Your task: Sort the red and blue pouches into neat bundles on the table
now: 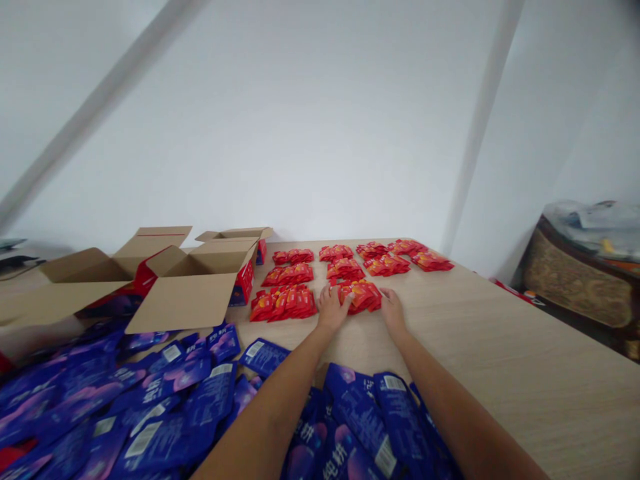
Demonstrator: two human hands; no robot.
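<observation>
A row of small red packets [362,295] lies on the table between my two hands, the packets overlapping one another. My left hand [332,308] presses on its left end, with the fingers curled at the packets. At the right end, my right hand [393,311] holds the edge with its fingertips. Similar groups of red packets stand close by: one to the left [284,303], one just behind [345,269], and several more toward the wall. Below my forearms lies a heap of dark blue pouches [350,413] with white lettering.
Open cardboard boxes [187,297] with raised flaps stand at the left. A large spread of blue pouches [165,413] covers the table's left front. Another person's blurred arm [43,341] reaches in there. A patterned chair [575,277] bearing plastic-wrapped things stands beyond the table's right edge.
</observation>
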